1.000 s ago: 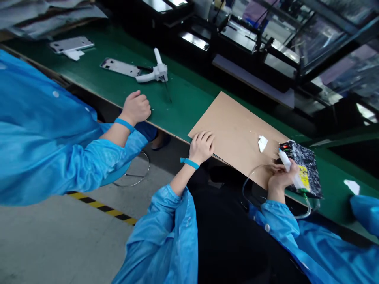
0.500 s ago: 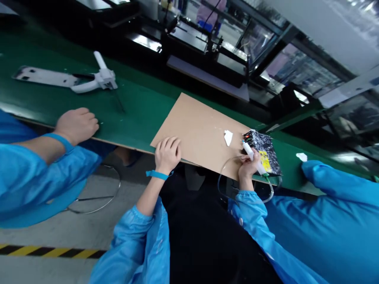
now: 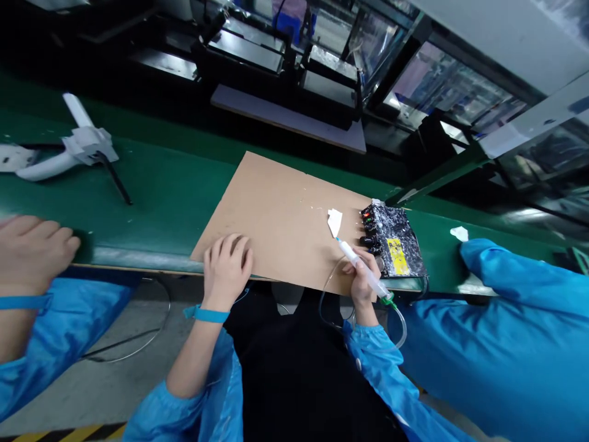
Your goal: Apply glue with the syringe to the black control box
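My left hand (image 3: 227, 263) lies flat, fingers slightly spread, on the near edge of a brown cardboard sheet (image 3: 280, 215) on the green bench (image 3: 175, 184). My right hand (image 3: 363, 279) grips a white syringe-like dispenser (image 3: 363, 269) with a clear hose trailing from its back end. Its tip points up-left toward a small white scrap (image 3: 334, 221) on the cardboard. A speckled black electronic unit (image 3: 391, 239) with a yellow label and a row of connectors sits just right of the dispenser.
Another person's hand (image 3: 32, 252) in a blue sleeve rests at the bench's left edge. A white gun-shaped tool (image 3: 73, 150) lies at far left. A second person's blue sleeve (image 3: 515, 288) lies on the right. Dark machines line the back.
The view has swung right and closer. My right hand has pulled the dispenser back from the unit's connectors, its tip now over the cardboard near the white scrap. My left hand stays on the cardboard.
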`<state>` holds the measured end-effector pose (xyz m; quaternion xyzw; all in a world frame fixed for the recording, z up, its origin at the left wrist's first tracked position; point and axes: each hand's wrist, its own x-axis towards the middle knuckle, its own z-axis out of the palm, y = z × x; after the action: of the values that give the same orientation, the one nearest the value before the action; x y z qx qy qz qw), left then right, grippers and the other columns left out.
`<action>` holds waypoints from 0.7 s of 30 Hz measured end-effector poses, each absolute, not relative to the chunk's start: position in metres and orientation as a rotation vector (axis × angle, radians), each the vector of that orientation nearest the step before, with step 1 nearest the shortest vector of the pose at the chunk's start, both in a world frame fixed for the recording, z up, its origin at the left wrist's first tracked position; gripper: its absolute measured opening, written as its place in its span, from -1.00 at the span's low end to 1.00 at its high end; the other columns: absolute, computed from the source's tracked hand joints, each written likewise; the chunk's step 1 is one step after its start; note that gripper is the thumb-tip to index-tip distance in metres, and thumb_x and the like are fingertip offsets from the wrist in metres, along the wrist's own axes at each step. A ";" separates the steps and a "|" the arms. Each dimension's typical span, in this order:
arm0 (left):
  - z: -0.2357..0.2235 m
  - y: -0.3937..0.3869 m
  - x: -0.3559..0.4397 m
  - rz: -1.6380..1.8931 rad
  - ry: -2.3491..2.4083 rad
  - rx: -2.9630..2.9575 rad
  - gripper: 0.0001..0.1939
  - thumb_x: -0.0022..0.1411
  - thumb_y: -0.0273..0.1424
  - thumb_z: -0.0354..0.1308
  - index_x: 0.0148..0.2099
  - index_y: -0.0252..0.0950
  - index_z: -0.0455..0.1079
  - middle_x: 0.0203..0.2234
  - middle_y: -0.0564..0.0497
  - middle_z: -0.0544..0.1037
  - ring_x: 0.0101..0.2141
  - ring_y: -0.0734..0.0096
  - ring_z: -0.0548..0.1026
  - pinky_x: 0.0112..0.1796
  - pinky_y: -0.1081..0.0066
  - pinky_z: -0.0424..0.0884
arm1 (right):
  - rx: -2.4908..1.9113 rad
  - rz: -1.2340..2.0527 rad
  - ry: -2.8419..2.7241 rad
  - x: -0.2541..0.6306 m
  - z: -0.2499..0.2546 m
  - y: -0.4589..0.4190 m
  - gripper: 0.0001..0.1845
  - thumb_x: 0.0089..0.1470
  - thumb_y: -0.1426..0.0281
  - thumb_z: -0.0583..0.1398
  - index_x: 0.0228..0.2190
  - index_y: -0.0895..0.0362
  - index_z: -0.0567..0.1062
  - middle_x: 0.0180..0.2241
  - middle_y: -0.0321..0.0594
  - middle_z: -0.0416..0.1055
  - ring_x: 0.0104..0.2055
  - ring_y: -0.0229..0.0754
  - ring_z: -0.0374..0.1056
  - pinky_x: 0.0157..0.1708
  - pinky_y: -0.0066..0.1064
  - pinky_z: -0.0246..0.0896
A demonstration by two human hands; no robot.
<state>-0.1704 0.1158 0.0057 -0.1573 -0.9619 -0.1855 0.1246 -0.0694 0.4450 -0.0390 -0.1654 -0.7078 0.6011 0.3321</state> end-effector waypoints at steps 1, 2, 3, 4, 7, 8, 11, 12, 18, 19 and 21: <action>0.010 0.119 -0.173 -0.487 -2.832 -0.483 -0.63 0.61 -0.24 0.02 0.28 -0.13 0.54 0.26 -0.18 0.63 0.26 -0.19 0.53 0.22 -0.13 0.46 | -0.431 1.580 -1.847 -0.070 -0.039 0.445 -0.57 0.28 0.02 0.30 -0.07 0.10 0.64 -0.50 -0.30 0.52 -0.55 -0.13 0.45 -0.50 -0.34 0.38; 0.014 0.123 -0.175 -0.429 -2.860 -0.516 -0.63 0.61 -0.23 0.02 0.27 -0.14 0.54 0.25 -0.19 0.63 0.24 -0.19 0.53 0.19 -0.12 0.47 | -0.431 1.587 -1.843 -0.071 -0.038 0.445 -0.57 0.28 0.02 0.30 -0.07 0.10 0.64 -0.51 -0.31 0.50 -0.55 -0.13 0.45 -0.50 -0.34 0.38; 0.020 0.129 -0.179 -0.369 -2.894 -0.557 -0.62 0.62 -0.23 0.00 0.27 -0.17 0.53 0.26 -0.21 0.62 0.23 -0.19 0.53 0.17 -0.11 0.48 | -0.434 1.589 -1.837 -0.071 -0.038 0.445 -0.57 0.28 0.03 0.30 -0.07 0.10 0.64 -0.51 -0.31 0.50 -0.55 -0.13 0.45 -0.50 -0.35 0.37; 0.025 0.136 -0.184 -0.315 -2.930 -0.611 -0.61 0.63 -0.24 -0.01 0.26 -0.20 0.53 0.26 -0.23 0.62 0.22 -0.19 0.53 0.15 -0.11 0.49 | -0.438 1.585 -1.825 -0.071 -0.039 0.445 -0.57 0.28 0.03 0.30 -0.07 0.11 0.64 -0.50 -0.32 0.49 -0.55 -0.14 0.44 -0.51 -0.35 0.37; 0.043 0.170 -0.202 -0.235 -3.033 -0.860 -0.62 0.64 -0.29 -0.04 0.23 -0.27 0.55 0.21 -0.26 0.64 0.16 -0.14 0.57 0.10 -0.07 0.51 | -0.465 1.527 -1.741 -0.070 -0.041 0.445 -0.56 0.27 0.01 0.26 -0.10 0.12 0.61 -0.44 -0.31 0.52 -0.60 -0.20 0.39 -0.55 -0.39 0.32; 0.047 0.186 -0.209 -0.249 -3.061 -0.969 -0.63 0.64 -0.31 -0.03 0.20 -0.28 0.56 0.17 -0.25 0.66 0.13 -0.10 0.59 0.09 -0.04 0.51 | -0.477 1.494 -1.701 -0.069 -0.042 0.445 -0.55 0.29 0.01 0.24 -0.09 0.12 0.59 -0.44 -0.32 0.51 -0.63 -0.22 0.37 -0.56 -0.40 0.30; 0.054 0.241 -0.229 -0.400 -3.079 -1.313 -0.71 0.62 -0.35 0.04 0.09 -0.27 0.59 0.05 -0.16 0.70 0.01 0.03 0.66 0.01 0.09 0.54 | -0.508 1.377 -1.594 -0.065 -0.040 0.446 -0.56 0.31 0.04 0.21 -0.02 0.11 0.53 -0.50 -0.36 0.49 -0.67 -0.18 0.35 -0.61 -0.41 0.24; 0.053 0.262 -0.235 -0.472 -3.062 -1.418 -0.72 0.61 -0.37 0.05 0.05 -0.27 0.60 0.02 -0.14 0.71 -0.03 0.07 0.67 -0.04 0.13 0.54 | -0.515 1.341 -1.566 -0.064 -0.039 0.447 -0.56 0.30 0.05 0.22 0.01 0.10 0.52 -0.52 -0.37 0.48 -0.67 -0.15 0.36 -0.63 -0.41 0.24; 0.025 0.374 -0.256 -0.962 -2.946 -1.492 -0.82 0.59 -0.32 0.21 -0.06 -0.26 0.61 -0.17 -0.06 0.71 -0.20 0.18 0.65 -0.22 0.26 0.48 | -0.577 1.214 -1.513 -0.068 -0.035 0.441 -0.61 0.29 0.06 0.22 -0.02 0.04 0.52 -0.54 -0.37 0.48 -0.68 -0.07 0.38 -0.70 -0.37 0.22; 0.018 0.387 -0.257 -1.002 -2.931 -1.470 -0.83 0.58 -0.31 0.24 -0.04 -0.26 0.62 -0.15 -0.06 0.70 -0.19 0.20 0.65 -0.19 0.26 0.48 | -0.589 1.207 -1.522 -0.069 -0.035 0.439 -0.63 0.29 0.05 0.22 -0.03 0.02 0.52 -0.55 -0.38 0.47 -0.68 -0.07 0.36 -0.71 -0.37 0.21; 0.003 0.405 -0.259 -1.037 -2.914 -1.450 -0.83 0.57 -0.28 0.30 0.01 -0.26 0.63 -0.10 -0.06 0.70 -0.15 0.20 0.66 -0.11 0.24 0.50 | -0.622 1.191 -1.534 -0.071 -0.036 0.436 -0.66 0.31 0.04 0.21 -0.04 -0.03 0.51 -0.54 -0.40 0.48 -0.69 -0.08 0.32 -0.71 -0.38 0.18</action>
<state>-0.2592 0.4053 0.0030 -0.4204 -0.8450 -0.3008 -0.1367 -0.0708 0.4361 -0.0364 -0.2596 -0.6408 0.4977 0.5237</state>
